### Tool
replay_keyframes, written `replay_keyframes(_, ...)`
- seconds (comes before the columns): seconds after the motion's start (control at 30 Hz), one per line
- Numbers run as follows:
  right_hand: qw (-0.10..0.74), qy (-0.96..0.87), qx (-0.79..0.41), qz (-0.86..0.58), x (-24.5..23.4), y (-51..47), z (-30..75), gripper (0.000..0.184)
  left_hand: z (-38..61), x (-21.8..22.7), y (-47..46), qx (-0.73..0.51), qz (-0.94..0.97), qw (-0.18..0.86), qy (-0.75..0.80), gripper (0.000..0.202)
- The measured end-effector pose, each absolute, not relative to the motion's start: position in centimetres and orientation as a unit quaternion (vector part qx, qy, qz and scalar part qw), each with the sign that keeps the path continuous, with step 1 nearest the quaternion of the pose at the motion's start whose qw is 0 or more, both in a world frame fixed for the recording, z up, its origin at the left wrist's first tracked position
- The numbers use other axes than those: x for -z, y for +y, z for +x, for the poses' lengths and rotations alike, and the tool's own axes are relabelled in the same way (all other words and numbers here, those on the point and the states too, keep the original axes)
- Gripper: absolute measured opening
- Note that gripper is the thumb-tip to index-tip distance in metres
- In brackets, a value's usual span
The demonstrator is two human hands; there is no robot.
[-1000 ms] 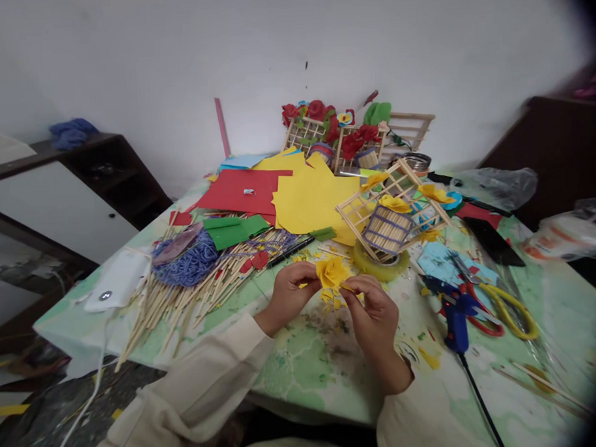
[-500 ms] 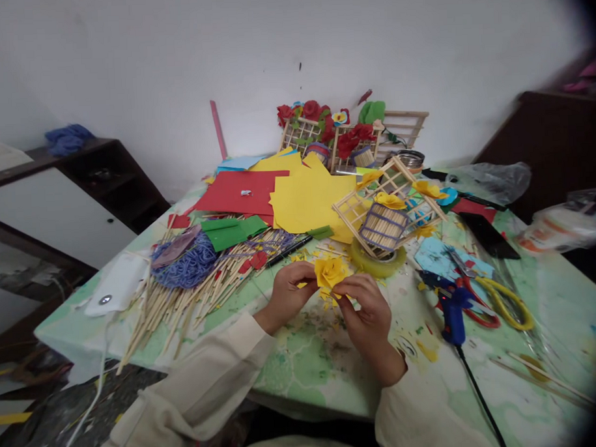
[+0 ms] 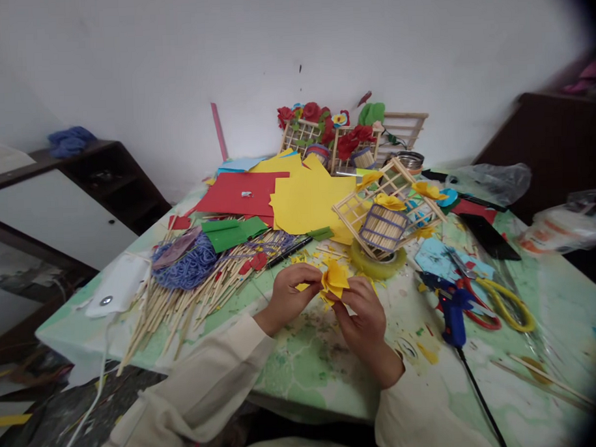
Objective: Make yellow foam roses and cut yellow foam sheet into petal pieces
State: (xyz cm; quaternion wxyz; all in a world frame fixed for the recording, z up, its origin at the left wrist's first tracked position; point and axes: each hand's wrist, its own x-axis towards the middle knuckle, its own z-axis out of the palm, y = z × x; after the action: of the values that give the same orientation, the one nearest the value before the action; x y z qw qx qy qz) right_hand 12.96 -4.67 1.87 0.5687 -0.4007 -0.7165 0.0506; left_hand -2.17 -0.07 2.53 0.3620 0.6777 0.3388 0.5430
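A yellow paper flower (image 3: 336, 278) is held between both hands, just above the table near its front edge. My left hand (image 3: 291, 295) pinches its left side between thumb and fingers. From the right and below, my right hand (image 3: 362, 316) is closed on the petals, its thumb and fingertips partly hidden by the flower. Just beyond the hands a roll of clear yellowish tape (image 3: 377, 263) lies flat. Leaning over the tape is a wooden-stick lattice (image 3: 349, 212) with a small stick basket (image 3: 383, 227) and several yellow flowers on it.
Bamboo sticks (image 3: 184, 319) and purple yarn (image 3: 185, 263) lie to the left, near a white power bank-like box (image 3: 112, 292). Yellow sheets (image 3: 311, 203) and red paper (image 3: 236, 196) spread behind. A blue glue gun (image 3: 452, 312), scissors (image 3: 511, 307) and black phone (image 3: 489, 235) lie right.
The flower has been turned and tilted, so its petals now face more sideways. My right hand has shifted slightly left; my left hand stays almost where it was.
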Motion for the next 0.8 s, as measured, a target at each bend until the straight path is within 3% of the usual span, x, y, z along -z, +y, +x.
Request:
replay_keyframes(0.13, 0.577, -0.717, -0.037, -0.389, -1.9, -4.8, 13.0, 0.017, -2.1, -2.3, -0.1, -0.549, 0.645, 0.397, 0.354, 0.014)
replay_keyframes(0.4, 0.576, -0.706, -0.077, -0.404, -2.3, -4.9, 13.1, 0.013, -1.4, -1.8, 0.2, -0.555, 0.392, 0.636, 0.366, 0.026)
replay_keyframes(0.8, 0.597, -0.668, -0.069, -0.439, -2.3, -4.7, 12.9, 0.007, -0.9, -1.8, -0.3, -0.474, 0.395, 0.685, 0.388, 0.032)
